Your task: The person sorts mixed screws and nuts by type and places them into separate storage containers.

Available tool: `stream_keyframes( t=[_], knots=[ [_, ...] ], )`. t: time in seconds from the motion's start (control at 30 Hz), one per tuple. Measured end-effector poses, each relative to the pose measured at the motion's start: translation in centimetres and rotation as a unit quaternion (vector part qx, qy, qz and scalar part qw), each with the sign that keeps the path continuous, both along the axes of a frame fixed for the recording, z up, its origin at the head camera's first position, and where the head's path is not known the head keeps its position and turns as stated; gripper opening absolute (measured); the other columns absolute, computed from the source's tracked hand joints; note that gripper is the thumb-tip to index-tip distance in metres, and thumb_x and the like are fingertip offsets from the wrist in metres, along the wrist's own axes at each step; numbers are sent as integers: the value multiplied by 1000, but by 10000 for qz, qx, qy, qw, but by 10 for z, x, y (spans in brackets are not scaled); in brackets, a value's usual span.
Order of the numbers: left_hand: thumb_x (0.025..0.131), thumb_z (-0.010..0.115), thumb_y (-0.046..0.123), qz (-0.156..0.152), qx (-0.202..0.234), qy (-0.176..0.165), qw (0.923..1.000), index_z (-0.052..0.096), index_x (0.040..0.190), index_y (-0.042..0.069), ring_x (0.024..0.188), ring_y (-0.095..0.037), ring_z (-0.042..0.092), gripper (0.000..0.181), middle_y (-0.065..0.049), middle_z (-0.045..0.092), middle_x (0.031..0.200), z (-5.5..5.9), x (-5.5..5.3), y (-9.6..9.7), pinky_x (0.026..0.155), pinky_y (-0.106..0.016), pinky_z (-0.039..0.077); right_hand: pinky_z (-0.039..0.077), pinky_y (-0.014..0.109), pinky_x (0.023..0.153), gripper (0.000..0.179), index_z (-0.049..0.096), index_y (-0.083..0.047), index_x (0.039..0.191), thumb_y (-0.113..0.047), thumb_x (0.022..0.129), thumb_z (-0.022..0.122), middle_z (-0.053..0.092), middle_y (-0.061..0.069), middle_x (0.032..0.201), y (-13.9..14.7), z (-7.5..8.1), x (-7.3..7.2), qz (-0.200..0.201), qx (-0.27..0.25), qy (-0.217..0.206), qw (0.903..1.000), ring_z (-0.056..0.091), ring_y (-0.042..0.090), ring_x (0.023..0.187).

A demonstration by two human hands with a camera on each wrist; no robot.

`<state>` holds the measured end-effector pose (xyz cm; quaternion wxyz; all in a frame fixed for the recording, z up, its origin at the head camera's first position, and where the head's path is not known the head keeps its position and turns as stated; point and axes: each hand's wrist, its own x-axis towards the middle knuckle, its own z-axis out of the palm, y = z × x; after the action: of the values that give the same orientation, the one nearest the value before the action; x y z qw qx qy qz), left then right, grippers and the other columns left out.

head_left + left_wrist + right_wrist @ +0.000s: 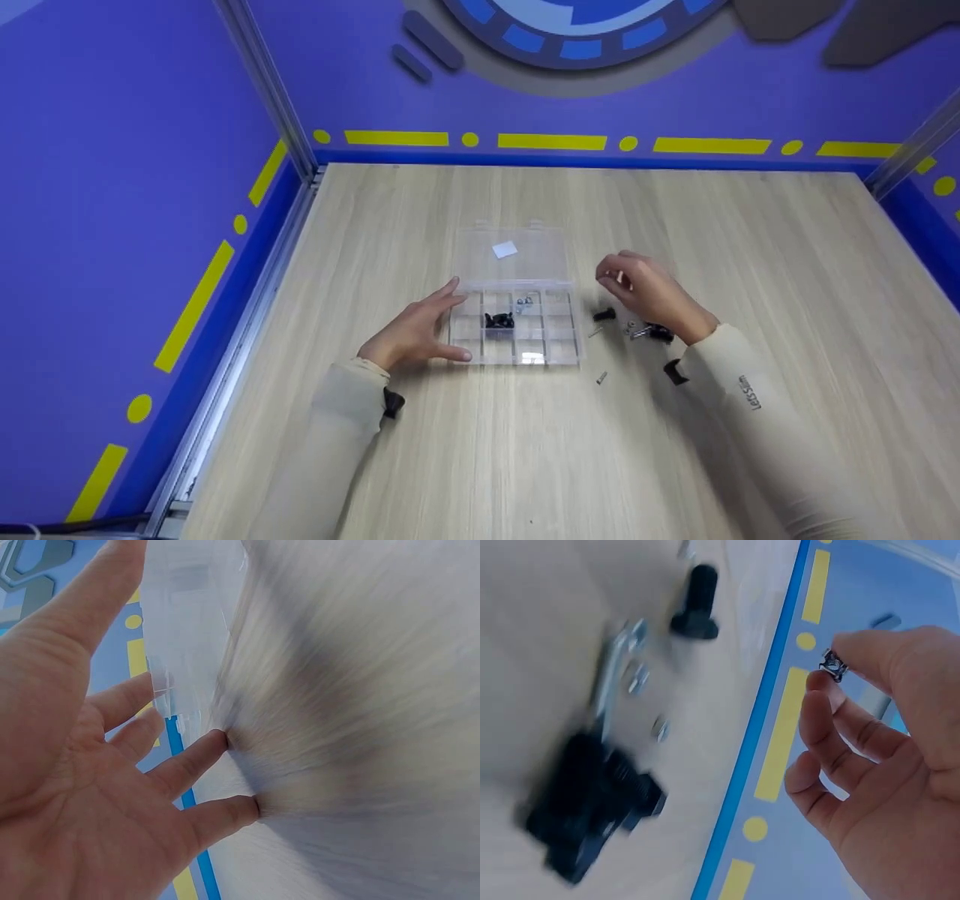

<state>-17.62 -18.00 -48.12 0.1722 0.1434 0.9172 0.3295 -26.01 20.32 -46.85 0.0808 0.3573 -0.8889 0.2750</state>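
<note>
A clear plastic compartment box (469, 348) lies with its lid (472, 259) folded back. One compartment contains black screws (499, 321), another some small silver pieces (523, 304). My left hand (416, 328) spreads its fingers along the box's left side, thumb at the near left corner; in the left wrist view, two fingertips (244, 808) reach the tabletop. Right of the box, my right hand (651, 291) is raised above the table. Between thumb and index finger it pinches a small shiny metal nut (832, 665), its other fingers loosely bent.
Under and beside the right hand lie a large black bolt (699, 604), loose nuts (637, 678), a silver screw (609, 679) and a cluster of black parts (585, 802). Another silver screw (601, 378) lies nearer the front. Blue-purple panels (525, 112) wall the table (420, 465).
</note>
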Motion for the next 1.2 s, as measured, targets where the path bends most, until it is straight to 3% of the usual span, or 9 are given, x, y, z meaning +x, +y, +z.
stream_keyframes(
  t=[0.27,0.57,0.87,1.03,1.2],
  knots=[
    [76,92,39,-57,34,64,10000,38,160,10,157,-26,15,104,0,9,172,0,0,0,126,-45,20,52,37,69,6,66,-1,100,3,100,61,67,10,92,-26,4,-1,187,-45,33,9998,58,21,80],
    [76,92,38,-95,69,93,9999,38,159,8,156,-27,15,103,-2,10,172,0,0,-1,126,-45,20,51,32,60,11,66,-3,108,1,99,62,66,7,90,-46,5,0,89,34,47,9999,61,17,73],
    [76,92,37,-90,130,113,9998,39,159,9,156,-28,16,103,-2,10,172,0,1,-1,126,-46,19,56,34,67,7,72,-5,94,1,93,72,67,6,89,-60,9,2,194,148,-181,9995,65,23,79],
    [76,92,38,-81,103,118,9998,39,159,9,156,-28,16,103,-2,10,172,-1,0,-1,126,-46,19,56,35,68,7,74,-3,94,2,89,75,68,6,89,-68,11,3,339,227,-362,9985,67,27,79],
    [76,92,38,-78,125,98,9998,38,159,9,156,-28,16,103,-2,10,172,0,1,-2,126,-49,19,56,34,67,8,76,-3,94,2,88,77,71,5,90,-75,12,4,435,307,-371,9979,65,22,77]
  ],
)
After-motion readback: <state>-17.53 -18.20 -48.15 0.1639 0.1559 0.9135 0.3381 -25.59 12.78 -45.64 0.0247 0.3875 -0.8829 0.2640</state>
